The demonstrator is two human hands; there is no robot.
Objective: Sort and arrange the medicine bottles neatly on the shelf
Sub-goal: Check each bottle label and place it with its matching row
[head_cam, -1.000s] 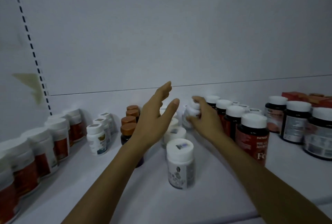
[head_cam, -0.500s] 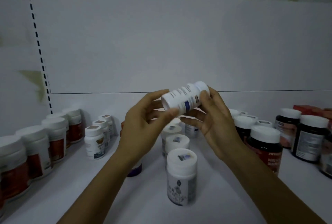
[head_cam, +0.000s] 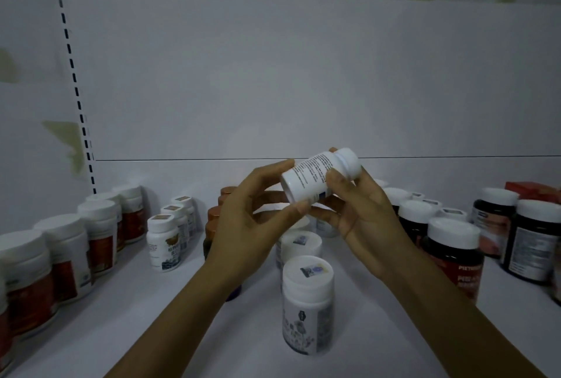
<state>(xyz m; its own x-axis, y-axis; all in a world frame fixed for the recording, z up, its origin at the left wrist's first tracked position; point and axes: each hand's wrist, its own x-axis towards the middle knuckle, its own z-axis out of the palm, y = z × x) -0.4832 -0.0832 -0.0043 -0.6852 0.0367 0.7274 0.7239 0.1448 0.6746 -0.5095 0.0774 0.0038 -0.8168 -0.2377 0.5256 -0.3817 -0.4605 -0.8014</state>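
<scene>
The white medicine bottle [head_cam: 315,178] is off the shelf [head_cam: 145,320], held tilted in mid-air with its cap toward two o'clock and its base toward eight. It is capped, as is every bottle here, so the contents cannot be seen. Below it at six o'clock a line of white bottles stands on the shelf, the nearest bottle [head_cam: 306,308] upright with a sticker on its cap. At eight to nine o'clock stand red-labelled jars [head_cam: 63,259], small white bottles [head_cam: 164,241] and brown-capped bottles [head_cam: 216,214]. At three to four o'clock are dark jars [head_cam: 453,259], with a red box [head_cam: 529,190] behind them.

Bare shelf lies at seven and five o'clock, either side of the nearest bottle. The back panel [head_cam: 303,89] rises at twelve.

The left hand [head_cam: 249,229] holds the base end between thumb and curled fingers. The right hand [head_cam: 367,223] grips the cap end, thumb across the label.
</scene>
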